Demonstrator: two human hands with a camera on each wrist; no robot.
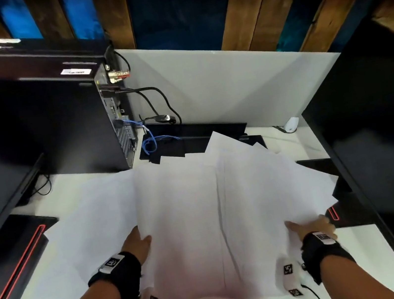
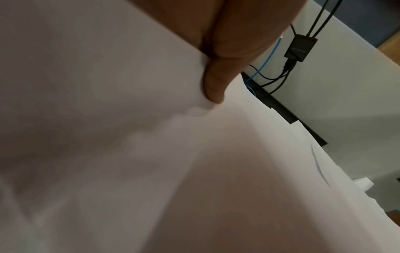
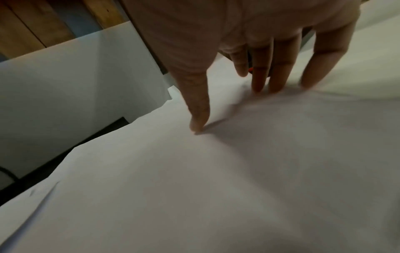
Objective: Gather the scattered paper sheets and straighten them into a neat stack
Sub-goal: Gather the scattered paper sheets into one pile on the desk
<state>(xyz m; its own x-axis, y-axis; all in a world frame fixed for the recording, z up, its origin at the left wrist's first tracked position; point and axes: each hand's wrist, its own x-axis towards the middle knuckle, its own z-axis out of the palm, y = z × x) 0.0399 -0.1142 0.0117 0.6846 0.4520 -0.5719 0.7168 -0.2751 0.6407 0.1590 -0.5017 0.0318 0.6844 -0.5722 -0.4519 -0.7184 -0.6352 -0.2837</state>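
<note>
Several white paper sheets (image 1: 201, 213) lie fanned and overlapping across the white desk (image 1: 361, 249), with corners sticking out at the far right. My left hand (image 1: 144, 237) grips the pile's left edge. Its thumb (image 2: 213, 90) presses on top of the sheets (image 2: 216, 171), and its fingers are hidden beneath them. My right hand (image 1: 307, 224) rests at the pile's right edge. In the right wrist view its straight, spread fingers (image 3: 259, 80) and thumb touch the sheets (image 3: 194, 188) with their tips, and the paper wrinkles there.
A black computer tower (image 1: 68, 118) with cables (image 1: 158, 140) stands at back left. Dark monitors (image 1: 385, 144) flank the desk, and their bases (image 1: 20, 267) with red stripes lie beside the paper. A flat black item (image 1: 196, 136) lies behind the sheets, before a white divider (image 1: 219, 88).
</note>
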